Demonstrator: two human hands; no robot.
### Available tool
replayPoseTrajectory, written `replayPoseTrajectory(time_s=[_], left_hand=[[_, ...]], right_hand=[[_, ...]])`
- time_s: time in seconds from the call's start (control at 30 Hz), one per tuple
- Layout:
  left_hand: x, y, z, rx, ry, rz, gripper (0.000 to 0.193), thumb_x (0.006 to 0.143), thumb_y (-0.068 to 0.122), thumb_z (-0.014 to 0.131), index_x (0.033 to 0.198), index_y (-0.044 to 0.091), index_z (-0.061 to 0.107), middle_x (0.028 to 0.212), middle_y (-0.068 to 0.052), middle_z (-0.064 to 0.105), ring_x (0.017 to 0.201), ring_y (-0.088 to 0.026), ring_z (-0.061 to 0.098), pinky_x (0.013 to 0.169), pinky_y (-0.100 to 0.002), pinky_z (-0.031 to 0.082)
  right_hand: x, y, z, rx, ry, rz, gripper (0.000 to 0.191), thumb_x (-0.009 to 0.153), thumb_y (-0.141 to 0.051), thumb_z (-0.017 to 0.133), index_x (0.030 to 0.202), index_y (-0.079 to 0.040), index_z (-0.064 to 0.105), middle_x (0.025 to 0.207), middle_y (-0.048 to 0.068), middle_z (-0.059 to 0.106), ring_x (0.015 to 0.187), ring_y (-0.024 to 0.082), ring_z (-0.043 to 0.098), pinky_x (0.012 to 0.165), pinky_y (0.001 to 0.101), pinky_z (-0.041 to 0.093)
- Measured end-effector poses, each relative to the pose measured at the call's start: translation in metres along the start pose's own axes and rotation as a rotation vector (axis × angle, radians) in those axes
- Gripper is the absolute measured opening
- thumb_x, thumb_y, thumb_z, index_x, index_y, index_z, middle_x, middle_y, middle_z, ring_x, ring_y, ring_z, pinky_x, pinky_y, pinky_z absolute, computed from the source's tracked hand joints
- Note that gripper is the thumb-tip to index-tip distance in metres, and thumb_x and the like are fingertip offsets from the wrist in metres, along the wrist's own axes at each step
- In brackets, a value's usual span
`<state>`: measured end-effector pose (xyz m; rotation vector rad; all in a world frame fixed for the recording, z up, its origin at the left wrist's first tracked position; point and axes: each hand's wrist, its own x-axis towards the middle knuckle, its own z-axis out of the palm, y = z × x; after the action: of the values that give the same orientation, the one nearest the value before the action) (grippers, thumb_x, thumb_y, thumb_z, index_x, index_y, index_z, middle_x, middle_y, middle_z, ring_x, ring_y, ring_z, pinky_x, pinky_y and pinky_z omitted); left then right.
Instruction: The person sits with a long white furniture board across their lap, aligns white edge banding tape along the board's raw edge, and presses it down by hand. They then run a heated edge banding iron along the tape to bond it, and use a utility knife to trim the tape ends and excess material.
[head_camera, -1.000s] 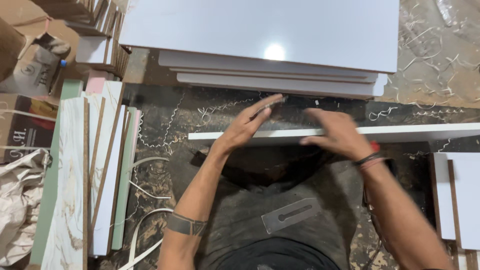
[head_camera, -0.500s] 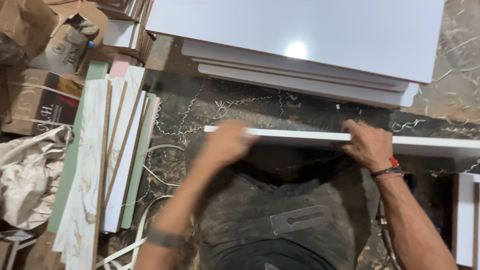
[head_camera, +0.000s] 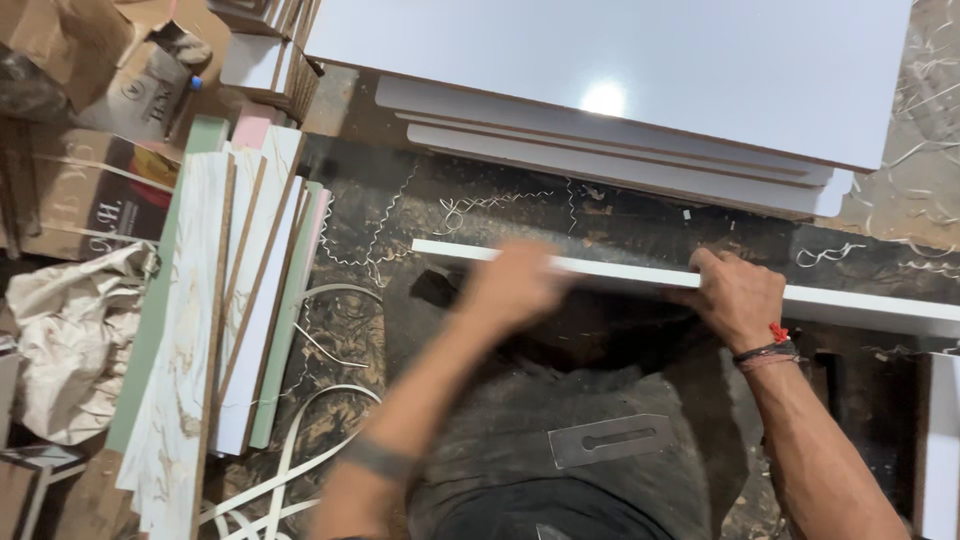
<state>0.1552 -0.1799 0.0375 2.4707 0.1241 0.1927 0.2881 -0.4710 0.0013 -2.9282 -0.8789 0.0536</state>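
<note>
The long white board (head_camera: 640, 275) stood on edge across the middle of the frame, running from centre-left off the right edge, just below the stacked white panels (head_camera: 620, 90) at the top. The right hand (head_camera: 738, 297) was clenched over its top edge, while the blurred left hand (head_camera: 515, 285) lay on that edge, its grip impossible to tell. The board looked stiff, fairly light and smooth-faced, so it would probably handle best held by its narrow edges, hands well apart.

Our left hand (head_camera: 515, 280) has slid from the frame's middle to lower centre-left on the white board's edge (head_camera: 620, 272), blurred in motion. Our right hand (head_camera: 735, 295) has closed over that edge, and the view has swung rightward.
</note>
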Motion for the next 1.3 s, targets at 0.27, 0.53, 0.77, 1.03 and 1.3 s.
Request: replayPoseTrajectory(time_s=[0.27,0.53,0.77,1.03,1.3], left_hand=[[0.0,0.001,0.009,0.055,0.141,0.119,0.05,0.092,0.048,0.063,0.101,0.0,0.072,0.104,-0.025,0.071,0.103,-0.045,0.065,0.093,-0.054,0.049],[-0.003,-0.042,-0.024,0.108,-0.025,-0.043,0.038,0.092,0.039,0.057,0.095,0.004,0.071,0.098,-0.023,0.072,0.099,-0.045,0.066,0.087,-0.055,0.051],[-0.02,-0.064,-0.063,0.342,-0.002,-0.074,0.029,0.093,0.031,0.058,0.097,0.005,0.07,0.1,-0.022,0.07,0.099,-0.044,0.064,0.088,-0.056,0.051],[0.013,0.011,0.036,-0.088,0.051,0.234,0.039,0.094,0.042,0.058,0.098,0.005,0.07,0.095,-0.02,0.071,0.096,-0.043,0.067,0.087,-0.054,0.05],[-0.055,-0.154,-0.13,0.5,0.017,-0.32,0.037,0.104,0.035,0.054,0.092,0.004,0.07,0.083,-0.021,0.071,0.078,-0.042,0.069,0.073,-0.055,0.051]], right_hand=[[0.011,-0.022,0.011,-0.051,0.028,-0.051,0.048,0.073,-0.061,0.079,0.086,-0.017,0.066,0.078,0.007,0.068,0.074,0.033,0.069,0.058,0.0464,0.049],[0.017,-0.046,0.005,-0.012,0.052,-0.099,0.05,0.073,-0.062,0.079,0.086,-0.016,0.067,0.076,0.006,0.067,0.073,0.031,0.069,0.056,0.0455,0.048],[0.025,-0.054,0.011,-0.013,0.045,-0.122,0.05,0.069,-0.062,0.081,0.086,-0.017,0.069,0.077,0.006,0.068,0.074,0.031,0.069,0.057,0.0454,0.049],[0.028,-0.067,0.018,-0.057,0.042,-0.127,0.03,0.077,-0.046,0.076,0.091,-0.021,0.072,0.081,0.005,0.071,0.076,0.031,0.071,0.059,0.0462,0.05],[0.043,-0.074,0.004,-0.033,-0.084,-0.034,0.052,0.072,-0.068,0.08,0.086,-0.018,0.074,0.081,0.007,0.073,0.073,0.032,0.071,0.058,0.0467,0.051]])
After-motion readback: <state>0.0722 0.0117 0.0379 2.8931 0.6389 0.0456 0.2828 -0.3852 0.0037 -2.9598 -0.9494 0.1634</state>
